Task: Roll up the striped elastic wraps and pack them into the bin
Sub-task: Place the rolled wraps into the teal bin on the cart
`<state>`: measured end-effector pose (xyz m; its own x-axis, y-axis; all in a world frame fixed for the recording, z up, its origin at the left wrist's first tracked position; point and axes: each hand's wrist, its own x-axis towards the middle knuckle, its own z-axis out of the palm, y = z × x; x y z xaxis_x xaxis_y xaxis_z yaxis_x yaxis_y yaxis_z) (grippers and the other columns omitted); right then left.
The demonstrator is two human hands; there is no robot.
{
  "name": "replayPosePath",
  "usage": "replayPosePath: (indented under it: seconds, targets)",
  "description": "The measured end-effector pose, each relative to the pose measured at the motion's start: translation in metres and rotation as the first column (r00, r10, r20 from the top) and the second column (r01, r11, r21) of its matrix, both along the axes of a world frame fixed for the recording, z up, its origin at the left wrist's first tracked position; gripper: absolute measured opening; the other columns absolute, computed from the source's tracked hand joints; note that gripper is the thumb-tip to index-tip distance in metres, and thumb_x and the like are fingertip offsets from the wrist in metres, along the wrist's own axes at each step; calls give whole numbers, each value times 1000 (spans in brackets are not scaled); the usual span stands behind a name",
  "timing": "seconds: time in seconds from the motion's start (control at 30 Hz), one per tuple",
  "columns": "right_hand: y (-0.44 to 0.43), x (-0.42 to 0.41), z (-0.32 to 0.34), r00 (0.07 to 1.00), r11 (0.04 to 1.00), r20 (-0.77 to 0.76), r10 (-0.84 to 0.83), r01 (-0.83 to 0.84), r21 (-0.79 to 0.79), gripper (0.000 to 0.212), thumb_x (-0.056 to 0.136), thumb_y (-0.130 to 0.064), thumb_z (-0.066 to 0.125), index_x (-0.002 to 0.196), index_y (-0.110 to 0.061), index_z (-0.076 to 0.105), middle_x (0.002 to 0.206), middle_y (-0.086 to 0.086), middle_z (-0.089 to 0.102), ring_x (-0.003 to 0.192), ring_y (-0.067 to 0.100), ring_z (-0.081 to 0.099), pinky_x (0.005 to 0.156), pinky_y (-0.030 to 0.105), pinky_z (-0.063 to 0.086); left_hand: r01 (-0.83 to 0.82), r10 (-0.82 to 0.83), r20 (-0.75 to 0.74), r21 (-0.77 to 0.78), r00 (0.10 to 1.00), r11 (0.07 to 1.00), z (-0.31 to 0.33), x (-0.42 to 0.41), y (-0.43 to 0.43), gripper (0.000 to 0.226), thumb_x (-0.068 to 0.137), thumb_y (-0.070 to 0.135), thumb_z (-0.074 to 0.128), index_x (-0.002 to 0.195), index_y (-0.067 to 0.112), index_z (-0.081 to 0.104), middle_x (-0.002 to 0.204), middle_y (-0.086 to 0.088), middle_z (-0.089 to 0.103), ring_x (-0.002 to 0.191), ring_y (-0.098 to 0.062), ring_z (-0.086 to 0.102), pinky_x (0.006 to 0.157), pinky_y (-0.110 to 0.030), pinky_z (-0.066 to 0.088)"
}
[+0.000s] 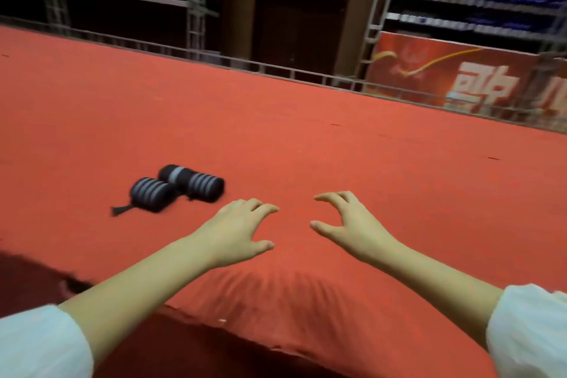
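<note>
white sleeves [40, 344] frame the near corners; both bare forearms reach out over the red-carpeted stage [337, 132]. left hand [236, 230] and right hand [352, 224] hover palm-down, side by side, fingers loosely curled, each grip released and empty. two striped elastic wraps [199, 184] lie rolled on the stage, touching each other, just beyond and left of the left hand; one trails a loose black tail [121, 209]. packing is probably the step in hand. the next move calls for gathering both rolls; no bin is in view.
</note>
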<state>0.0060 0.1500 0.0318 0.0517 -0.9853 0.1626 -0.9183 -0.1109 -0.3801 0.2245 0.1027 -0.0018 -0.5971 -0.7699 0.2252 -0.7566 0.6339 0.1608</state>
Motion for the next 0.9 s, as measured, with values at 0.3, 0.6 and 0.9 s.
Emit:
replayPosePath:
  seconds: [0.3, 0.6, 0.9]
  targets:
    - [-99, 142, -34, 969, 968, 8, 245, -245, 47, 51, 89, -44, 60, 136, -34, 44, 138, 1, 39, 130, 20, 39, 107, 42, 35, -201, 204, -27, 87, 979, 976, -29, 134, -53, 66, 89, 44, 61, 147, 30, 30, 144, 7, 38, 130, -14, 37, 108, -27, 28]
    - [-211, 209, -70, 956, 951, 25, 292, -293, 99, 47, 91, -39, 57, 135, -30, 45, 137, 4, 39, 129, 22, 39, 105, 42, 37, -338, 344, -11, 164, 939, 927, -54, 211, -153, 61, 89, 25, 64, 144, 26, 36, 142, 3, 41, 128, -19, 39, 108, -32, 32]
    - [-291, 218, -105, 977, 971, 8, 211, -211, 113, 52, 96, -31, 50, 145, -19, 36, 143, 9, 35, 135, 26, 27, 112, 34, 24, -223, 239, -16, 303, 971, 927, -72, 217, -246, 49, 95, 4, 53, 141, 20, 44, 147, 6, 40, 137, -14, 32, 108, -16, 19]
